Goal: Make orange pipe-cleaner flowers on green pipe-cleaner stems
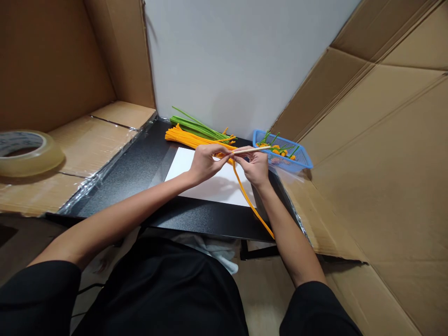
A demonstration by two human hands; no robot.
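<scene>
My left hand (pixel 206 163) is closed in a pinch at the left end of a thin wooden stick (pixel 252 150), where an orange pipe cleaner (pixel 243 190) meets it. My right hand (pixel 255 167) is closed around the same spot, with the stick lying across its fingers. From between the fingertips the pipe cleaner hangs in a curve to the table's front edge, near my right forearm. Both hands are above a white sheet (pixel 199 186). The fingers hide how the pipe cleaner sits against the stick.
Behind my hands lie a bundle of orange pipe cleaners (pixel 185 136) and a green bundle (pixel 192 125). A blue basket (pixel 304 158) at the right holds small orange-and-green pieces. Clear tape (pixel 45 156) rests on cardboard at left. Cardboard walls flank the black table (pixel 119 158).
</scene>
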